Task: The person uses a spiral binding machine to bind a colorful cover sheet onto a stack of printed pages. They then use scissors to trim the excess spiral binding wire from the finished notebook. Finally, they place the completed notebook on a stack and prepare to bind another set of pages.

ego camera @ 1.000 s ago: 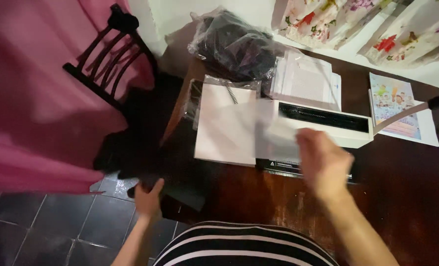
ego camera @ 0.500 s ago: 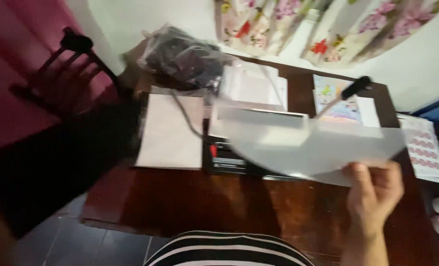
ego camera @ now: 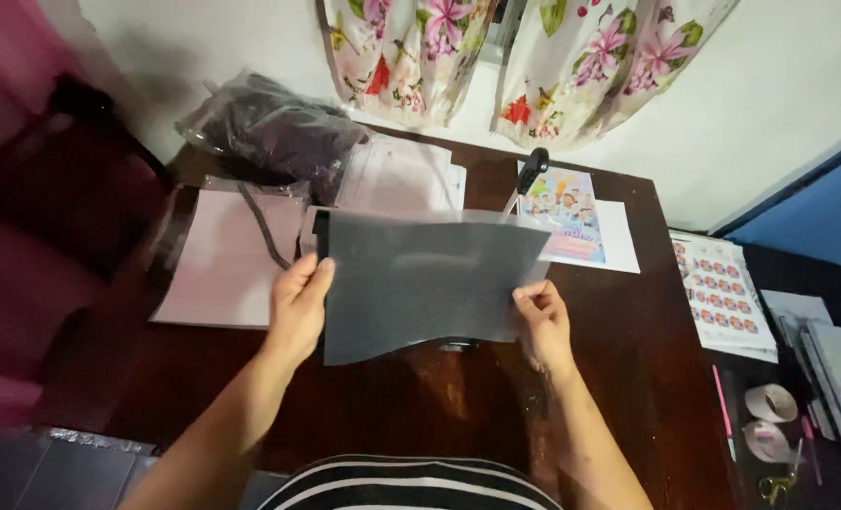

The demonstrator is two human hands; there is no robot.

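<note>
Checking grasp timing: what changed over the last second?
The left hand came up from beside the body and took the sheet's left edge; the right hand, holding alone before, now pinches its right edge. Bag, papers and flyer stayed put.

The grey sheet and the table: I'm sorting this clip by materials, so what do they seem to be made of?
The grey sheet, held by the left hand and right hand, looks like thin translucent plastic film or coated paper: things behind show dimly through it and its lower edge waves. The table looks like dark varnished wood, with grain and glare.
</note>
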